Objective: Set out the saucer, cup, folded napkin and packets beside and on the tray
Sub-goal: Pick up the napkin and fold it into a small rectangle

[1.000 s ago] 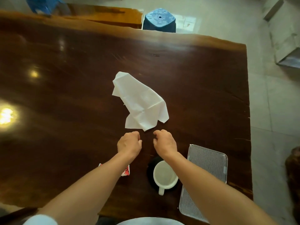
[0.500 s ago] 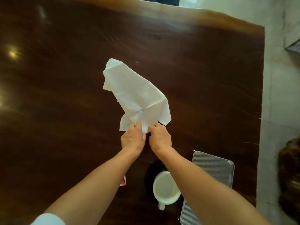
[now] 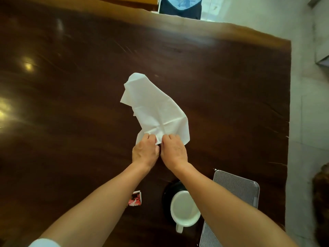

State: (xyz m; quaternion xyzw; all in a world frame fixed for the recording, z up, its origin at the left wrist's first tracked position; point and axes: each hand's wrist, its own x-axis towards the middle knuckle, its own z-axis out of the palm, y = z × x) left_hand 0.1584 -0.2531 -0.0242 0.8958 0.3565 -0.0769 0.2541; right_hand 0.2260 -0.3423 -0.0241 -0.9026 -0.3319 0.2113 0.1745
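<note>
A crumpled white napkin (image 3: 153,107) lies unfolded in the middle of the dark wooden table (image 3: 71,104). My left hand (image 3: 145,151) and my right hand (image 3: 173,151) sit side by side on its near edge, fingers pinching the paper. Nearer me, a white cup (image 3: 185,209) stands on a black saucer (image 3: 168,191), partly under my right forearm. A red and white packet (image 3: 135,199) lies left of the saucer, half hidden by my left forearm. A ribbed metal tray (image 3: 236,186) lies right of the cup.
The table's right edge (image 3: 288,122) drops to a pale tiled floor. A blue plastic stool (image 3: 179,6) stands beyond the far edge. Something brown and blurred (image 3: 322,193) shows at the right border.
Both hands moved forward from bare table to the napkin's near edge and took hold of it. The camera tilted and shifted slightly.
</note>
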